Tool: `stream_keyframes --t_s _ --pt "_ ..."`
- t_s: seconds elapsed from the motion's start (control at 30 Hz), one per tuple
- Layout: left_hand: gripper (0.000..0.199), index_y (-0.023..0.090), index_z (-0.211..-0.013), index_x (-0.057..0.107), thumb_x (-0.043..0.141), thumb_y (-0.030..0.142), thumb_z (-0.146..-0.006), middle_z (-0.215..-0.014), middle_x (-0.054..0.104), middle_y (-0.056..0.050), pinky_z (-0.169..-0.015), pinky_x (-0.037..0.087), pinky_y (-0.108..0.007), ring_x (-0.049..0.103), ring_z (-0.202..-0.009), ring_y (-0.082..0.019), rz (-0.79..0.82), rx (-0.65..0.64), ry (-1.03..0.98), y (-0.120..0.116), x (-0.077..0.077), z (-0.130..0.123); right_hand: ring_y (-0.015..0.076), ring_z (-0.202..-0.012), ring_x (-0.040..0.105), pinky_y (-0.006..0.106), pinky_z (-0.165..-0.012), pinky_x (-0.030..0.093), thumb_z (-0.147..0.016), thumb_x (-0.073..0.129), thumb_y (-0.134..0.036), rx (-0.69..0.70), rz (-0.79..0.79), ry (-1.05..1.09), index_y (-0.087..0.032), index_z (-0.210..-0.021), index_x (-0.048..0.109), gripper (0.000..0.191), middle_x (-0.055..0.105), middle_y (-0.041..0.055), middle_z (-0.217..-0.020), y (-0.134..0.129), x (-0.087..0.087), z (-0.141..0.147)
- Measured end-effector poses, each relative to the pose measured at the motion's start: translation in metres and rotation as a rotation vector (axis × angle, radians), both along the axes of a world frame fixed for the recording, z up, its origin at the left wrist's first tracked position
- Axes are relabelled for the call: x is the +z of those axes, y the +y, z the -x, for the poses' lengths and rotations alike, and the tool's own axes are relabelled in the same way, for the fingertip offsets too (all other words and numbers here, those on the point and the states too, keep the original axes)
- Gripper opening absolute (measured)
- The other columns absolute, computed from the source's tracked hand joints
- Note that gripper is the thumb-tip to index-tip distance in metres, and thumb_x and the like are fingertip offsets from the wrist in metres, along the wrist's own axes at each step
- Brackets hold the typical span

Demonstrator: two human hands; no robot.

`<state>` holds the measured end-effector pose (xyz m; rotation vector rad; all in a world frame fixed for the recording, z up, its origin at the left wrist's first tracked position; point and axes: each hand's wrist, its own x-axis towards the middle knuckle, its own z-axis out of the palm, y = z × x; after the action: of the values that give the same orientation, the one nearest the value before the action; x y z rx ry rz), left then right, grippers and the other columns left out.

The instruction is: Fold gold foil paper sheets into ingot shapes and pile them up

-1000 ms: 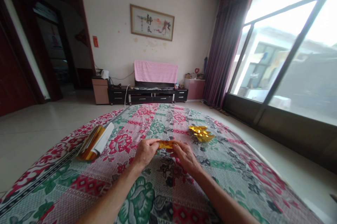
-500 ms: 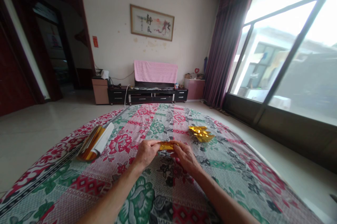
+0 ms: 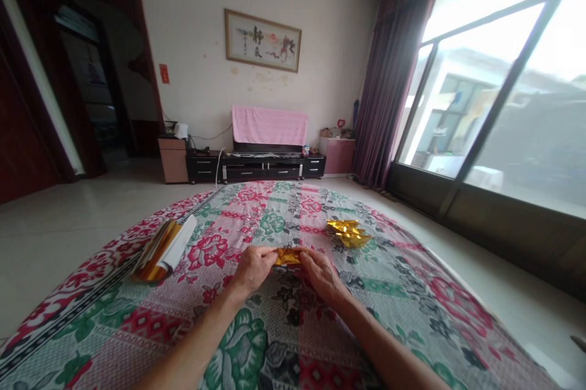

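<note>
Between my two hands is a small folded piece of gold foil paper (image 3: pixel 288 257), held just above the flowered cloth. My left hand (image 3: pixel 254 268) pinches its left end, thumb and fingers closed. The right end is gripped by my right hand (image 3: pixel 320 271), with the thumb on top and the other fingers partly hidden below. Several folded gold paper ingots (image 3: pixel 350 234) sit bunched together to the right, beyond my right hand. Over on the left lies a stack of gold and white paper sheets (image 3: pixel 160 252), bent in a curve.
A patterned cloth (image 3: pixel 242 341) in red, green and grey covers the rounded surface before me. Past its far edge stand a low black cabinet (image 3: pixel 247 172) and a screen under a pink cloth (image 3: pixel 270 126). Tall windows (image 3: pixel 494 85) with a purple curtain (image 3: pixel 379 91) are at right.
The gold paper between my fingers has been bent or turned slightly, so its middle looks more creased and taller. Both hands keep their grip in nearly the same place.
</note>
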<state>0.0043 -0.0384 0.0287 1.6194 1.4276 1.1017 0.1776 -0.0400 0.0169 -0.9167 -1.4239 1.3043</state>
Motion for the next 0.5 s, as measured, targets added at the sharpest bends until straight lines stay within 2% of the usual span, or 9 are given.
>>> stream_keyframes --t_s 0.17,0.37,0.5 --pt "0.034 0.015 -0.083 0.073 0.049 0.037 -0.075 -0.064 0.068 -0.003 -0.053 0.044 -0.023 0.062 -0.066 -0.019 -0.012 0.025 0.018 -0.0016 0.0016 -0.0012 0.0211 -0.076 0.066 0.033 -0.067 0.052 -0.072 0.059 -0.056 0.009 0.010 0.014 -0.021 -0.099 0.064 0.045 0.068 0.0058 -0.091 0.0030 -0.0041 0.0012" --pt "0.036 0.016 -0.091 0.073 0.048 0.037 -0.075 -0.065 0.068 -0.004 -0.053 0.044 -0.024 0.061 -0.063 -0.018 -0.023 0.028 0.019 0.0007 0.0000 -0.0001 0.0211 -0.079 0.066 0.033 -0.068 0.052 -0.074 0.056 -0.055 0.000 0.035 -0.009 -0.018 -0.102 0.063 0.047 0.067 0.0071 -0.094 -0.0006 0.0038 0.0006" --pt "0.034 0.016 -0.085 0.074 0.049 0.036 -0.074 -0.061 0.067 -0.003 -0.053 0.043 -0.024 0.061 -0.063 -0.018 -0.029 0.037 0.034 0.0002 0.0001 -0.0003 0.0206 -0.077 0.066 0.032 -0.068 0.052 -0.074 0.055 -0.055 0.012 0.047 -0.017 -0.019 -0.100 0.064 0.045 0.068 0.0052 -0.090 -0.0009 0.0057 -0.0012"
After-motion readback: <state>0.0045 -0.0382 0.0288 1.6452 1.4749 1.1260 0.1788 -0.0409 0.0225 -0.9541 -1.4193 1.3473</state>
